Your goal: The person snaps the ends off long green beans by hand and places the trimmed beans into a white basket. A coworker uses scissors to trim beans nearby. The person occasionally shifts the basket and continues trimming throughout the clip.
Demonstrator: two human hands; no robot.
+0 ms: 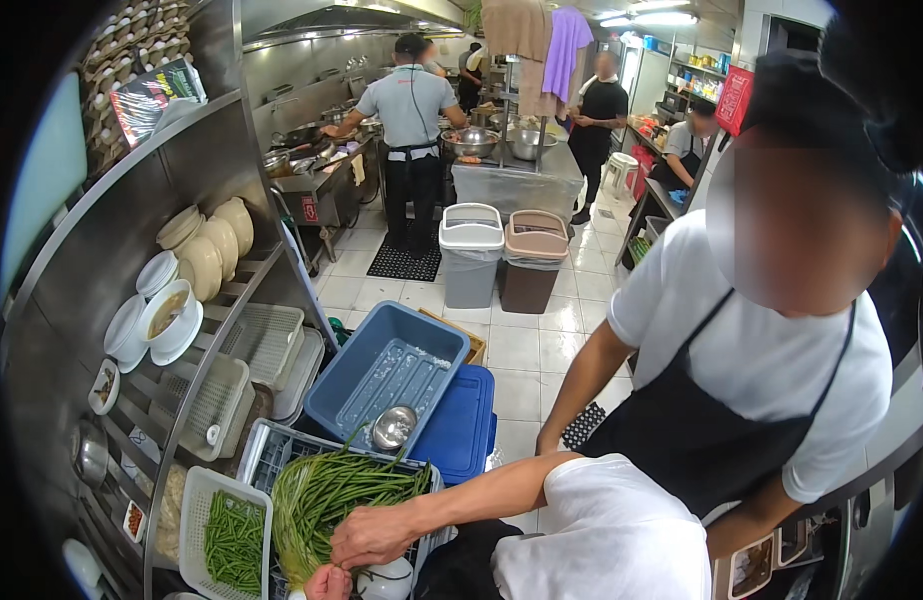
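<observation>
My right hand (375,532) reaches in from the right, fingers pinched at the near edge of a heap of long green beans (341,480). My left hand (329,583) meets it at the bottom edge, partly cut off. Both seem to grip long beans between the fingertips, though the fingers hide most of what is held. The heap lies in a grey plastic crate (259,450). Left of it, a white plastic basket (264,517) holds short cut green bean pieces (233,532). A white rounded object (386,579) sits just right of my hands, with a dark strand across it.
Behind the crate are a blue-grey tub (356,360) with a metal bowl (394,427) and a blue lid (458,420). A steel rack (199,375) with dishes stands left. A person in a black apron (671,420) stands close on the right. Several people work farther back.
</observation>
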